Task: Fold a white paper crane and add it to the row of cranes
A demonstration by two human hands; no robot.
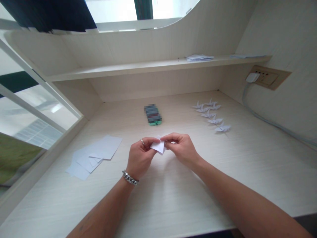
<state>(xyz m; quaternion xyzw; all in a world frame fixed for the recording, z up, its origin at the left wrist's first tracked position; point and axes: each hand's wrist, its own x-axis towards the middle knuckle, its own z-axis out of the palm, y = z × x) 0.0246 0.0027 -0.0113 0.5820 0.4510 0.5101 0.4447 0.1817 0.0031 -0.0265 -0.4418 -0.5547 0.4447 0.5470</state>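
Both of my hands meet above the middle of the pale wooden desk and pinch one small folded piece of white paper. My left hand, with a ring and a metal bracelet, grips its left side with closed fingers. My right hand pinches its right edge from above. The paper is held just off the desk surface.
A loose pile of white paper sheets lies to the left. Several folded paper cranes sit in a row at the right rear. A phone lies behind my hands. A shelf holds more paper; a wall socket with cable is right.
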